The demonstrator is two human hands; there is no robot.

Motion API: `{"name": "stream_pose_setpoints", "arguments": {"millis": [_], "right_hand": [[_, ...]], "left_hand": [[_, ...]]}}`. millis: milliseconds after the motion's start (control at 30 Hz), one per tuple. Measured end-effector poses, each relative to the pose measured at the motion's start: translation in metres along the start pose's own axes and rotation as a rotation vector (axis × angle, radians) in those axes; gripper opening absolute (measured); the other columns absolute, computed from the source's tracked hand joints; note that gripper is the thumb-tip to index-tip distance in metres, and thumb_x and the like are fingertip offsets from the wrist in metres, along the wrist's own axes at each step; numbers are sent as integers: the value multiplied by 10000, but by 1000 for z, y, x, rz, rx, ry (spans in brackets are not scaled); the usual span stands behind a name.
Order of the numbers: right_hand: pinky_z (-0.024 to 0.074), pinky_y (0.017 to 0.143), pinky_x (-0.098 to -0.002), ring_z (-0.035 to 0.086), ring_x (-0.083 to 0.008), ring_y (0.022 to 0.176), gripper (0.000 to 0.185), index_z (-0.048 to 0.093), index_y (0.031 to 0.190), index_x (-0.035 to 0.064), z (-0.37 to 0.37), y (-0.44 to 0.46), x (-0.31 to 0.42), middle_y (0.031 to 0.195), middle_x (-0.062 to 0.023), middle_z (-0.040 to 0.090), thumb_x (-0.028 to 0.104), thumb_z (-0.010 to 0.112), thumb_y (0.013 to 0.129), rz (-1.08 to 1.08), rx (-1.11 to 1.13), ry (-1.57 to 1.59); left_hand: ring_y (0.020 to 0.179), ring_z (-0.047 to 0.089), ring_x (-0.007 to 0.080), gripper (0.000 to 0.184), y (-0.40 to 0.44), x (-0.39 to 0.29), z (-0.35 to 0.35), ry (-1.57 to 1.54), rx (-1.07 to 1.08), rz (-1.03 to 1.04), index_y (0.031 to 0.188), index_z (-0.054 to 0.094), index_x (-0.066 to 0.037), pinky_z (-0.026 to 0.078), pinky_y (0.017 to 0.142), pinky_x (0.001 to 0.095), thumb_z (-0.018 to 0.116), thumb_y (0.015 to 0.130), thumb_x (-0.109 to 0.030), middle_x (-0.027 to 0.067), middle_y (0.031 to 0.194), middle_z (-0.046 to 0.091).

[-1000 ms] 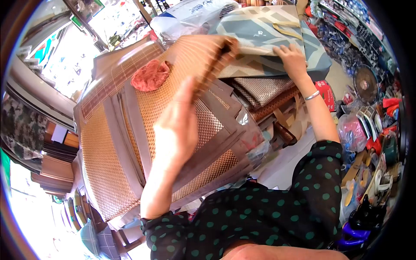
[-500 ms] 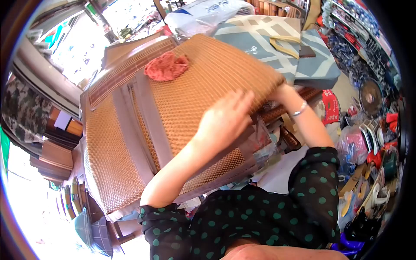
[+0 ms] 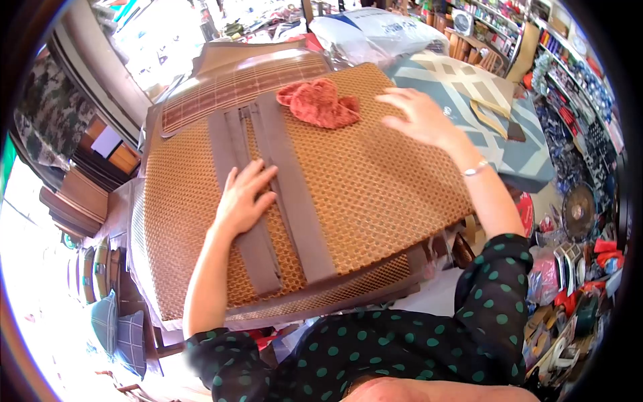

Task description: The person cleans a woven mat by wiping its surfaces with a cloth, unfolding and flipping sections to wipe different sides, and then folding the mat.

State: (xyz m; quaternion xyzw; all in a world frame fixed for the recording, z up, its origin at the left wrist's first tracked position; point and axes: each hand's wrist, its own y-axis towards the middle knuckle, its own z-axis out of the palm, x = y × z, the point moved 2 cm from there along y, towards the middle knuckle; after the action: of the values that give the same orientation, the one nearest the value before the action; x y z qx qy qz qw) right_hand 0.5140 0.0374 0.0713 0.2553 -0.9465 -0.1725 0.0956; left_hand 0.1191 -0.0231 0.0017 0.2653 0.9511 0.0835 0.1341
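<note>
A brown woven mat (image 3: 375, 181) with grey fabric bands lies spread flat over a stack of other mats. My left hand (image 3: 244, 201) rests on the bands with its fingers spread and holds nothing. Over the mat's upper right part is my right hand (image 3: 418, 117), fingers apart and empty; whether it touches the mat I cannot tell. A crumpled red cloth (image 3: 323, 104) lies on the mat between the bands and my right hand. Beyond my right hand is a blue-grey and cream patterned bag (image 3: 462, 84) with a yellowish handle.
A white plastic package (image 3: 378, 33) lies behind the mats. Checked mats (image 3: 248, 84) lie at the back left. Cushions (image 3: 104, 321) stand at the lower left. On the right are a round fan (image 3: 578, 211), packed shelves and piled goods on the floor.
The folded mat part has come down flat towards the right. My left hand has moved left onto the bands, and my right hand has let go of the mat's edge. The view has shifted.
</note>
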Motion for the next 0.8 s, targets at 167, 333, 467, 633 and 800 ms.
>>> {"name": "stream_pose_setpoints", "arguments": {"millis": [167, 333, 467, 633, 800], "right_hand": [[294, 1146, -543, 318, -395, 1430, 829, 432, 1478, 241, 138, 132, 27, 1544, -168, 368, 666, 651, 802, -148, 23, 129], [274, 1083, -650, 361, -385, 1396, 714, 561, 1331, 208, 188, 215, 50, 1452, -115, 500, 650, 667, 780, 134, 19, 220], [377, 1025, -549, 521, -337, 1250, 563, 690, 1097, 162, 196, 226, 47, 1239, -114, 653, 640, 648, 803, 36, -140, 228], [437, 622, -378, 552, -267, 683, 322, 549, 664, 69, 118, 109, 98, 670, -97, 559, 300, 773, 661, -486, -58, 526], [361, 1013, -528, 554, -278, 985, 346, 560, 756, 148, 47, -78, 128, 914, -59, 556, 386, 804, 699, -621, 104, 565]], "left_hand": [[1463, 293, 319, 552, -3, -2, 2, -12, -48, 13, 1435, 512, -223, 162, 1202, 544, 624, 910, -353, 161, 1568, 337], [1449, 331, 290, 500, 1, 4, 5, -33, -15, 3, 1391, 554, -248, 165, 1198, 560, 630, 914, -377, 131, 1548, 382], [1424, 374, 296, 501, 2, 7, 6, -64, -32, -2, 1389, 555, -253, 174, 1195, 561, 635, 914, -388, 130, 1508, 442], [1414, 387, 293, 498, 2, 9, 5, -74, -53, 35, 1365, 576, -236, 183, 1191, 566, 662, 892, -367, 121, 1492, 463], [1407, 397, 293, 496, 2, 4, 2, -76, -65, 27, 1344, 593, -212, 183, 1192, 565, 683, 874, -342, 118, 1479, 480]]}}
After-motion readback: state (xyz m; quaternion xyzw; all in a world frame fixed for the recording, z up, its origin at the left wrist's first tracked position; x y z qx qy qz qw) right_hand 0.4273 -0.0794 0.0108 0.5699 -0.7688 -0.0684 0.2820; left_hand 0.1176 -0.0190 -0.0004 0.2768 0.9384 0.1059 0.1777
